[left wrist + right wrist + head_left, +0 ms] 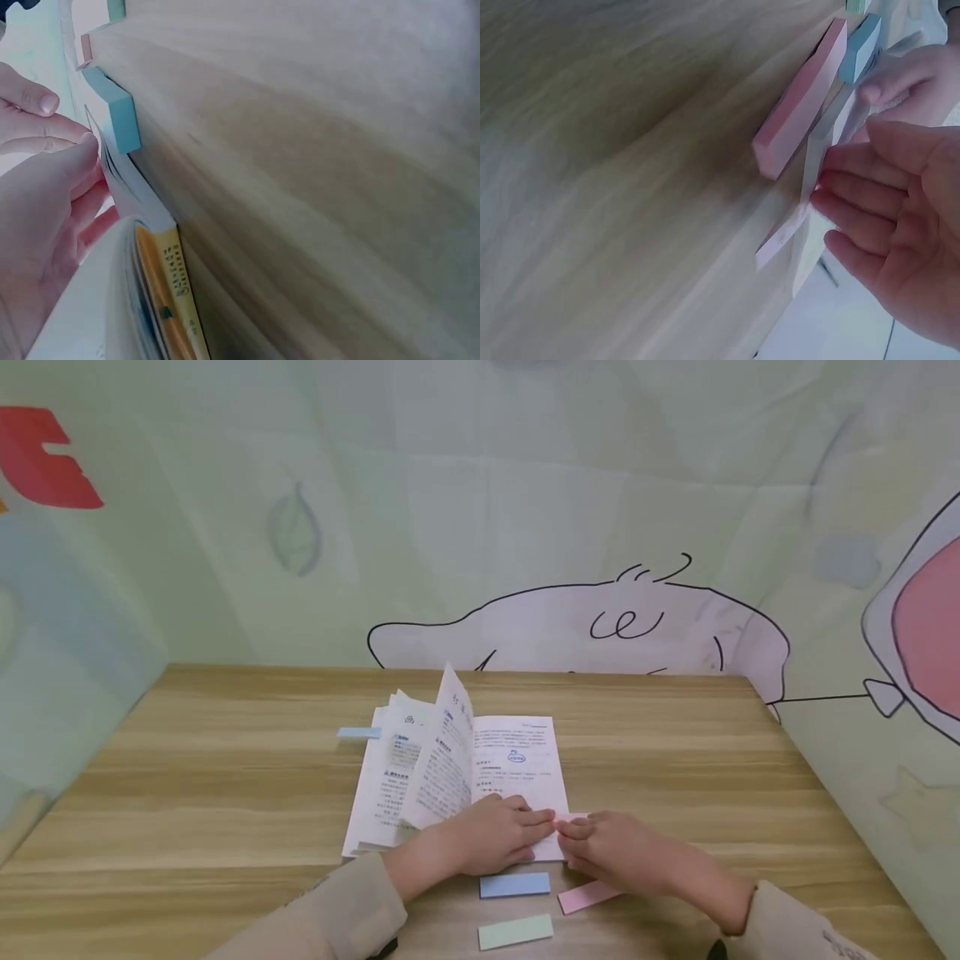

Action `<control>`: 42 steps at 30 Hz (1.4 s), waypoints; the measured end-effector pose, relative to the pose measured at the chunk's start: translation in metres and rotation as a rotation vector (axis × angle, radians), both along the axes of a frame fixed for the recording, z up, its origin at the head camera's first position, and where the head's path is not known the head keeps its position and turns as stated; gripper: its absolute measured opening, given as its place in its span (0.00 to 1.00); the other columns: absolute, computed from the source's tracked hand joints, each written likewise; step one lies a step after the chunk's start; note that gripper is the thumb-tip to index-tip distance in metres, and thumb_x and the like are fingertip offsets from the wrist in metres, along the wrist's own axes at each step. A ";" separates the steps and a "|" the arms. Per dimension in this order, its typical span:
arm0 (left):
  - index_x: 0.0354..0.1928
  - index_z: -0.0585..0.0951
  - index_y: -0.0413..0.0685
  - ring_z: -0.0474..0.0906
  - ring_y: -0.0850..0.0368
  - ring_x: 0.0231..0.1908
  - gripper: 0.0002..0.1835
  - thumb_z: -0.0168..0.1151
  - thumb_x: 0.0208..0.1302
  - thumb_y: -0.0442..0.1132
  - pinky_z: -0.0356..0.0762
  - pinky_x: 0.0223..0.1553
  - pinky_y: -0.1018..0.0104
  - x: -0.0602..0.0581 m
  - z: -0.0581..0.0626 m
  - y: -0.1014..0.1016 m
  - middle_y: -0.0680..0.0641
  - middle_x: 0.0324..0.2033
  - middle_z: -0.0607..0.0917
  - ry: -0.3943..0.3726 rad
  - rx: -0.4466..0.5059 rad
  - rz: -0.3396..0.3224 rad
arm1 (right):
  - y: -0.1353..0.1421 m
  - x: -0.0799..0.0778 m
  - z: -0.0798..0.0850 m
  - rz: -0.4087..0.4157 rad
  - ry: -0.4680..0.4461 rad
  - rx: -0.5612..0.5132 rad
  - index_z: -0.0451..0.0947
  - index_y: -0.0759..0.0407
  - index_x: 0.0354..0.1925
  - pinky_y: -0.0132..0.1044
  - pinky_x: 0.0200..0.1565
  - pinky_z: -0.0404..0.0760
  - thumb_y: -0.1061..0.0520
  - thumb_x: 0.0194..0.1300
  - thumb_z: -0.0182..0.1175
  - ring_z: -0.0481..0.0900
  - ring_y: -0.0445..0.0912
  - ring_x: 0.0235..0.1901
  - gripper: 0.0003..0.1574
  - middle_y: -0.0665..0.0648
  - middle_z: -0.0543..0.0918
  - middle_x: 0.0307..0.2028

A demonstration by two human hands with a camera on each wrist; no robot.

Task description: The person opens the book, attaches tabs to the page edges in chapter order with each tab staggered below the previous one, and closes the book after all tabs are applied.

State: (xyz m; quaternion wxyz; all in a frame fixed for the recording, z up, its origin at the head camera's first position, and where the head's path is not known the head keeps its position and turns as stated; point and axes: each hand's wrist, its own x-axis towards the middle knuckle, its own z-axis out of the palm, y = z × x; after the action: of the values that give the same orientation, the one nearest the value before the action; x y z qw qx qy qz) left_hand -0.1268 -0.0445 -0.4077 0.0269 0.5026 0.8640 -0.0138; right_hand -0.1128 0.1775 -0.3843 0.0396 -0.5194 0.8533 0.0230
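Observation:
An open book [517, 743] lies on the table, with a few left-hand leaves standing up. My left hand [491, 835] rests on the lower part of its right page, fingers pointing to the outer edge. At that edge my right hand [618, 850] presses with extended fingers on a pale pink sticky strip [775, 246], which juts out past the page. The fingertips of both hands nearly meet there. In the right wrist view, the right palm shows with nothing gripped in it. Under my right hand lies a pink sticky-note pad [588, 896], partly covered by it.
A blue sticky-note pad [515, 885] and a green one [515, 932] lie in front of the book on the wooden table [225, 777]. A blue strip [358, 732] sticks out from the book's left edge. A printed cloth [450, 527] hangs behind the table.

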 end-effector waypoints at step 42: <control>0.68 0.64 0.57 0.65 0.58 0.61 0.26 0.48 0.70 0.50 0.68 0.56 0.61 0.004 0.004 -0.002 0.56 0.66 0.64 -0.060 0.013 0.016 | 0.002 -0.010 0.005 -0.170 -0.143 0.045 0.75 0.64 0.56 0.47 0.54 0.74 0.55 0.67 0.53 0.73 0.52 0.57 0.22 0.58 0.78 0.54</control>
State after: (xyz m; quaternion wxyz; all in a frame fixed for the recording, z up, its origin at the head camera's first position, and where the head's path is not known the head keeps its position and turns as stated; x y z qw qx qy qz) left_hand -0.1228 -0.0463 -0.4038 0.0498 0.4960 0.8668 0.0071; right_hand -0.1230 0.1792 -0.3792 0.1141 -0.4446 0.8884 0.0016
